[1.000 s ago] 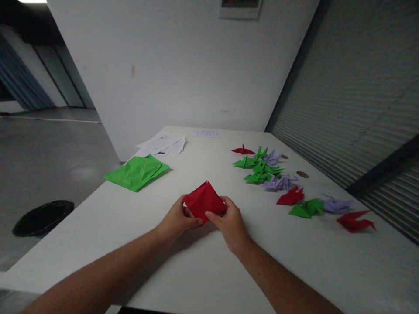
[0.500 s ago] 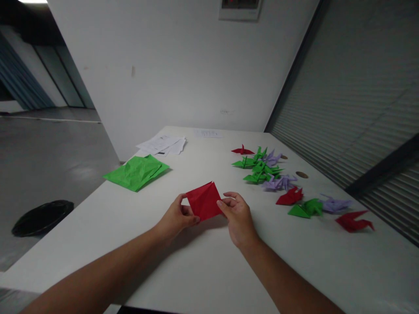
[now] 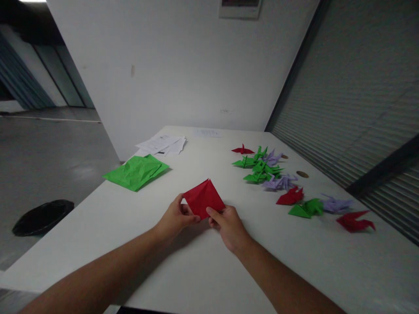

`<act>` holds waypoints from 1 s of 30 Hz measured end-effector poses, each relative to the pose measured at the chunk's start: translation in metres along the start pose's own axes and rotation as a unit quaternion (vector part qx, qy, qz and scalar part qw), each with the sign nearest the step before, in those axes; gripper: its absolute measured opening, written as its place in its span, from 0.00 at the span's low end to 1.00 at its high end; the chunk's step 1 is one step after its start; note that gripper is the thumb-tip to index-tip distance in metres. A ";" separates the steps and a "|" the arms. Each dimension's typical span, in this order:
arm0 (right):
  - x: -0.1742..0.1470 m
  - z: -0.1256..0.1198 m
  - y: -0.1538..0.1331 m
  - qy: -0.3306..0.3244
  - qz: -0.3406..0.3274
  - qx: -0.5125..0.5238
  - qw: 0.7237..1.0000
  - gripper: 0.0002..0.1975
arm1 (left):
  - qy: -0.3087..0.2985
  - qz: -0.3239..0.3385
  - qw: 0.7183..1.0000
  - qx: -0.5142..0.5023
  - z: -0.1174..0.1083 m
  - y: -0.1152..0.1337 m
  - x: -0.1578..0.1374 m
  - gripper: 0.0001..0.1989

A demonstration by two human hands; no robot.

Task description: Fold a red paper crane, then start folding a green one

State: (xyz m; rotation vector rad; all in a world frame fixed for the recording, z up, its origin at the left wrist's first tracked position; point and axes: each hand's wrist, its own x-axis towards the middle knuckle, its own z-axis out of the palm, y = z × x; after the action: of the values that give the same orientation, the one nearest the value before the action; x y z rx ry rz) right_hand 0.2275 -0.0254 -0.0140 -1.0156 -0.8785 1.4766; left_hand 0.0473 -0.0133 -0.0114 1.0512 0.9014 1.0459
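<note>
A red sheet of origami paper (image 3: pixel 202 196), folded into a small creased square, is held above the table between both hands. My left hand (image 3: pixel 175 218) is closed on its left side, thumb at the lower left edge and fingers at the left corner. With thumb in front and fingers behind, my right hand (image 3: pixel 228 224) pinches the lower right edge. The square stands tilted with one corner pointing up. The fingers behind the paper are partly hidden.
On the right of the white table (image 3: pixel 203 279) lie several folded paper cranes, among them a red crane (image 3: pixel 355 221) and a green crane (image 3: pixel 307 208). Green paper sheets (image 3: pixel 136 171) and printed papers (image 3: pixel 162 144) lie left. A black-lined bin (image 3: pixel 42 217) stands on the floor.
My right hand has moved down and left along the paper, from its right corner to its lower right edge. The paper has turned slightly. My left hand keeps its grip.
</note>
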 end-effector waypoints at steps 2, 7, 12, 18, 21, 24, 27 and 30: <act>0.001 -0.001 -0.003 0.007 -0.012 0.011 1.000 0.22 | 0.001 -0.005 1.000 0.007 0.000 0.001 0.000 0.39; 0.003 -0.008 -0.010 0.007 -0.044 0.011 0.999 0.21 | -0.017 -0.007 1.000 0.004 -0.002 0.001 0.000 0.36; 0.006 -0.013 -0.016 0.044 -0.056 0.020 0.997 0.21 | -0.033 0.020 0.999 0.020 -0.003 -0.002 0.002 0.21; 0.003 -0.011 -0.014 -0.014 -0.064 0.019 0.998 0.21 | -0.020 0.058 0.998 0.010 -0.002 0.000 0.001 0.17; 0.001 -0.007 -0.010 -0.063 -0.054 -0.034 0.996 0.24 | 0.010 0.077 0.997 0.027 -0.003 0.003 -0.001 0.14; -0.003 -0.004 -0.009 -0.122 -0.060 -0.065 0.989 0.24 | 0.006 0.082 0.995 0.054 -0.003 0.003 -0.003 0.11; -0.008 -0.002 -0.013 -0.166 -0.075 -0.041 0.982 0.25 | -0.023 0.053 0.998 0.001 -0.001 0.000 -0.005 0.14; -0.014 0.000 -0.018 -0.171 -0.072 -0.021 0.982 0.26 | -0.035 0.022 0.998 -0.047 0.002 -0.003 -0.007 0.15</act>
State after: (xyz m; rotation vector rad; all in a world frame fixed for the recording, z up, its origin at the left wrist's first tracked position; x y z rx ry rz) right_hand 0.2341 -0.0370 0.0042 -0.7205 -1.2053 1.5373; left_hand 0.0480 -0.0209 -0.0127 1.0262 0.7698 1.0711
